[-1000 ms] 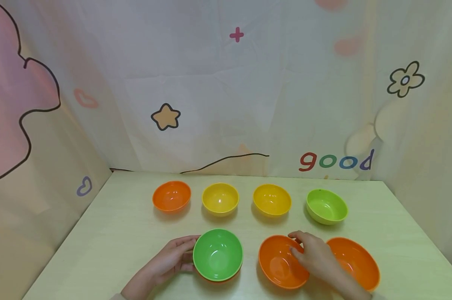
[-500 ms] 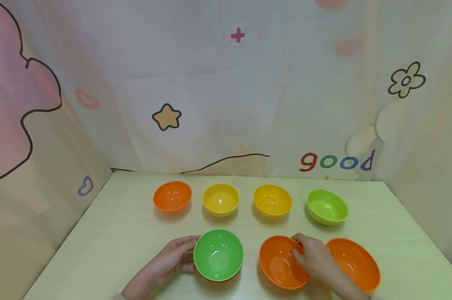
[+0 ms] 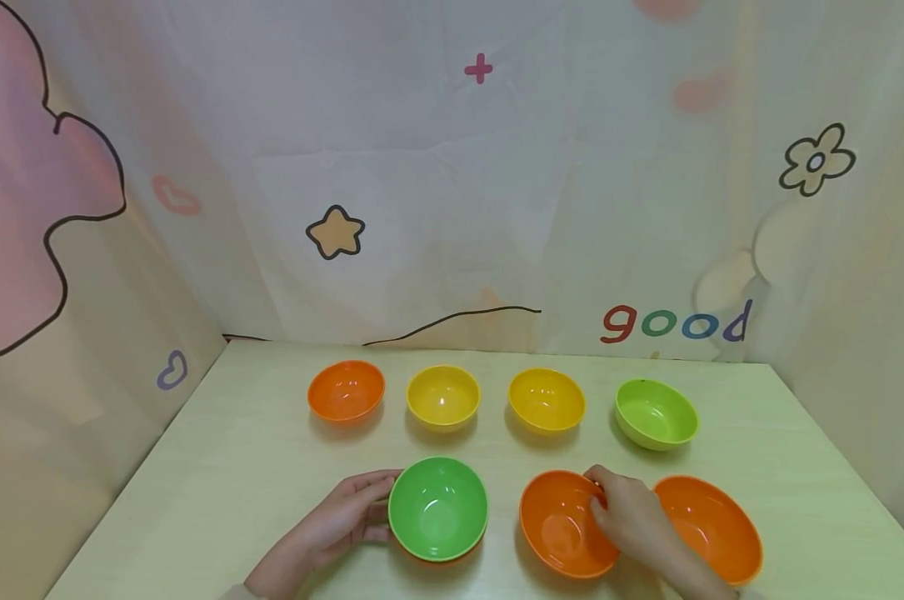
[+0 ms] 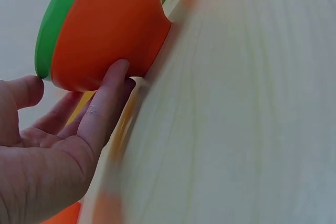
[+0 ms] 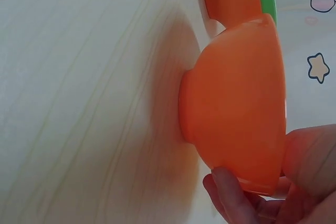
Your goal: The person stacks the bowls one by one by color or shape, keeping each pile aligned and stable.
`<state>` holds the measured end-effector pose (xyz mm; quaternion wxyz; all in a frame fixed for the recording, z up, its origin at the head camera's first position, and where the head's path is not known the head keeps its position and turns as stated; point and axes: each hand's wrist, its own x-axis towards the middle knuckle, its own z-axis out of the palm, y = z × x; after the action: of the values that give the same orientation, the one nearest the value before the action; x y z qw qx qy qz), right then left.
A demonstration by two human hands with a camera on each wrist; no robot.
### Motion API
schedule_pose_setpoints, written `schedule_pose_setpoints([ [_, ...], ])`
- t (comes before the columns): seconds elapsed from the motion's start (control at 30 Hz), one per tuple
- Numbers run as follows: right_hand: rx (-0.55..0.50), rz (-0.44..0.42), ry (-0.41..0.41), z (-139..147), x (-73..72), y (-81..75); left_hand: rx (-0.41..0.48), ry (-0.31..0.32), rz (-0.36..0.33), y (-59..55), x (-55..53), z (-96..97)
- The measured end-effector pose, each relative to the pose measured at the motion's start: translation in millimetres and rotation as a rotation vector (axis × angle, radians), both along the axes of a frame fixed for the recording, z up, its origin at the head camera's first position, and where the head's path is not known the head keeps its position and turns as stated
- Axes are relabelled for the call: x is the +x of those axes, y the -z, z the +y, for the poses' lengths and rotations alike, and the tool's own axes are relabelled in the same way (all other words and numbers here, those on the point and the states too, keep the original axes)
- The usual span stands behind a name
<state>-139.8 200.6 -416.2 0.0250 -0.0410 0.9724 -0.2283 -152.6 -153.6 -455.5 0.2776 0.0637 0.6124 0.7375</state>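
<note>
At the lower right of centre in the head view, a round, glossy orange bowl [image 3: 560, 533] is pinched at its right rim by the right hand [image 3: 630, 515], thumb inside, fingers outside. It is one of eight bowls: four orange, two yellow, two green. It looks smooth, plain and wide-mouthed, with bright reflections inside. Just left of it, a glossy mid-green bowl [image 3: 438, 508] sits nested in a second orange bowl [image 4: 113, 30]; the left hand [image 3: 350, 512] grips this pair from the left. At lower right stands a third orange bowl [image 3: 710, 529]. Across the middle, left to right, are a fourth orange bowl [image 3: 347, 393], a round yellow bowl [image 3: 443, 400], another yellow bowl [image 3: 546, 402] and a lime-green bowl [image 3: 656, 415], all on a pale wood-grained table [image 3: 197, 483]. The head view gives only a sliver of the lower nested bowl; the left wrist view shows its side, with a finger against it and the thumb at the green rim. The right wrist view reveals the pinched bowl's outer wall and narrow foot
</note>
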Motion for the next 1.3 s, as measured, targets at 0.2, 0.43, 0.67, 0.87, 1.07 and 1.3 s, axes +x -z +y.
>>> schedule_pose_setpoints([
  [0.2, -0.008, 0.029, -0.009, 1.1, -0.7, 0.7, 0.005, 0.002, -0.001, -0.1, -1.5, 0.3],
  [0.43, -0.007, 0.044, -0.015, 1.3, -1.2, 0.7, 0.010, 0.005, -0.004, 0.0, -2.1, -0.2],
  [0.67, -0.013, 0.021, -0.013, 1.0, -2.2, 1.3, 0.007, 0.008, -0.007, -0.8, -1.5, -0.2],
  [0.87, -0.023, 0.010, -0.007, 0.9, -1.9, 2.1, 0.000, 0.006, -0.006, -0.9, -0.5, -0.5],
  [1.07, -0.019, 0.016, -0.003, 0.1, -1.1, 2.1, 0.000, 0.005, -0.001, -0.9, 0.1, -0.5],
  [1.3, -0.017, 0.017, -0.002, -0.2, -1.5, 1.6, 0.000, 0.010, 0.000, -1.6, -0.1, -0.7],
])
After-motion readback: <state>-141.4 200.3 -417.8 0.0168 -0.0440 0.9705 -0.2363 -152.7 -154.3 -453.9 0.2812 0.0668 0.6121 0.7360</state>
